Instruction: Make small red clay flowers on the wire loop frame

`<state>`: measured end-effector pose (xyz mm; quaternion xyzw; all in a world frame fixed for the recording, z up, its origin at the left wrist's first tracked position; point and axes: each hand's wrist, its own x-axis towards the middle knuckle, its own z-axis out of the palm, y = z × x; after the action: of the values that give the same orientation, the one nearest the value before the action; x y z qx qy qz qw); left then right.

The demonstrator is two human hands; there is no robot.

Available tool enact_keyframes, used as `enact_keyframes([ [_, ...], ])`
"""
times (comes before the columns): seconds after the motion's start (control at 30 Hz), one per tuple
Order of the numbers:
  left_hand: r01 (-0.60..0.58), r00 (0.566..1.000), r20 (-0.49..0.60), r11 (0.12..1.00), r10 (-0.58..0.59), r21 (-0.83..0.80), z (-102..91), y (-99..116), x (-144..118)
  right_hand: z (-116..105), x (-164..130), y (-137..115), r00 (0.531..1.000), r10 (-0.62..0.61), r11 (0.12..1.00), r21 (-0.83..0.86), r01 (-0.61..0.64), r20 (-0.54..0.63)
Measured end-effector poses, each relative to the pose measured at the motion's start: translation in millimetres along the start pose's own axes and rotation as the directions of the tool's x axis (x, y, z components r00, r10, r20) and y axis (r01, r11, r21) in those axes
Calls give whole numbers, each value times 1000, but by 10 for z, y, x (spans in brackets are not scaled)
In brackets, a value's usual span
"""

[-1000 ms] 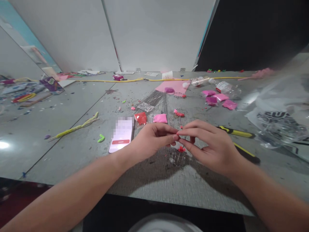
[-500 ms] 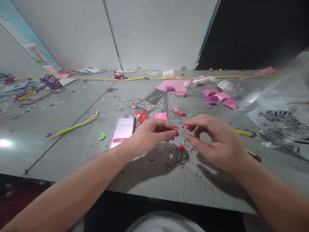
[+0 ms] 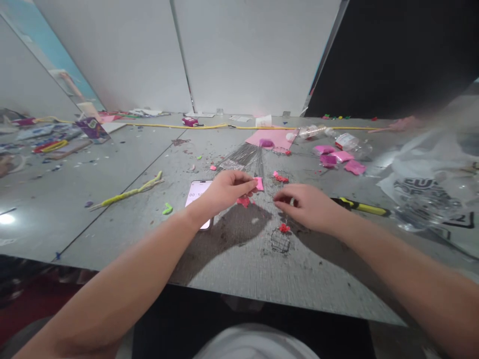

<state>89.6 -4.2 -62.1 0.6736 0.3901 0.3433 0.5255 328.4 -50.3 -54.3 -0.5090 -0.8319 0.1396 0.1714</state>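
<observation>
1. Reaching out over the grey table (image 3: 112, 199), the left hand (image 3: 224, 189) has its fingertips closed on a small pink packet (image 3: 259, 183), pinching its near edge.
2. That packet sits just past the phone (image 3: 196, 192), which the left wrist partly covers. A red bit (image 3: 243, 201) lies right under the left fingers, touching or nearly so, can't quite tell.
3. The right hand (image 3: 305, 207) rests low on the table, fingers curled loosely, palm down. Whether it's pinching anything tiny is too hard to see, so can't tell.
4. Just below the right hand there's a little wire cage thing (image 3: 280, 241) with a red blob (image 3: 284, 228) on top.
5. Near the packet, a fan of thin wires (image 3: 245, 154) spreads toward a pink sheet (image 3: 275, 137).
6. Off to the right: yellow-handled tool (image 3: 361, 207), a clear plastic bag (image 3: 430, 184), more pink packets (image 3: 339, 159).
</observation>
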Motion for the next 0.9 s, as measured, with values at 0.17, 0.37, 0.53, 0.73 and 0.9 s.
enact_keyframes([
  [0.17,-16,1000,-14,999,16,-31,-33,-108,53,159,368,-84,988,-13,999,-40,19,153],
  [0.37,-43,999,-35,990,39,-135,-43,-52,38,385,570,-32,958,-33,997,-63,53,285],
  [0.53,-30,998,-65,966,14,-258,-81,-7,28,364,521,24,983,-11,999,-35,17,184],
  [0.73,-80,961,-267,853,-72,-516,3,-68,78,338,522,-47,1000,10,990,142,-13,20],
  [0.9,-150,888,-425,765,-174,-626,290,-124,51,441,568,-129,998,49,966,254,-38,-39],
])
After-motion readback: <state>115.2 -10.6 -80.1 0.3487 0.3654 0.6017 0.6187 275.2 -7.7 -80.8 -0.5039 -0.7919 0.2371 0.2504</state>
